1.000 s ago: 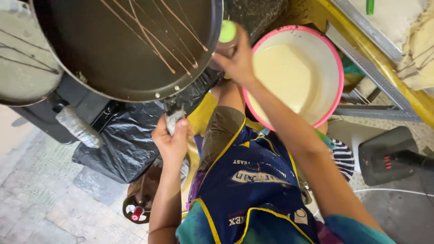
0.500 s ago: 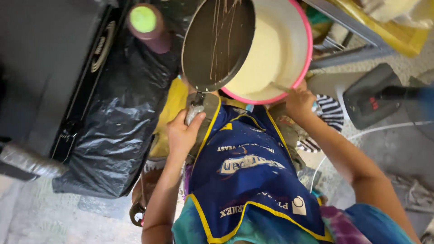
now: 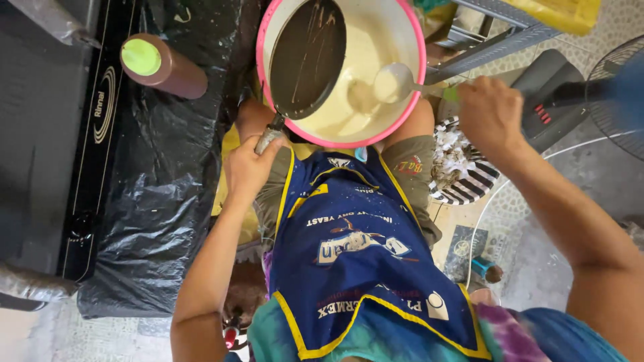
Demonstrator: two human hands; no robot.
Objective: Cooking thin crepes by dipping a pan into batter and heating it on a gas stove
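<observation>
Left hand (image 3: 247, 167): closed around the handle of a dark round pan (image 3: 307, 57). Pan is tilted, its face turned toward the camera, held over the left part of the basin; pale streaks of batter run across its dark surface.

Right hand (image 3: 492, 114): closed around the handle of a ladle (image 3: 392, 82). The handle runs left from the hand across the basin rim; the ladle bowl is coated in batter and sits just above or on the batter surface, cannot tell which.

Basin (image 3: 413, 40): round, pink rim, pale inside, part-filled with cream-coloured batter (image 3: 362, 100). It sits just beyond the person's knees, at the far centre of the scene.

Person wears a blue apron with yellow trim (image 3: 355, 248), lap directly near of the basin.

Left of the basin: a brown bottle with a green cap (image 3: 161, 65) stands on black plastic sheeting (image 3: 161, 201). Further left, a black cooktop (image 3: 100, 134).

Right side: a black-and-white striped bowl (image 3: 463, 167) lies just right of the knee; part of a fan (image 3: 614, 80) at the far right edge.
</observation>
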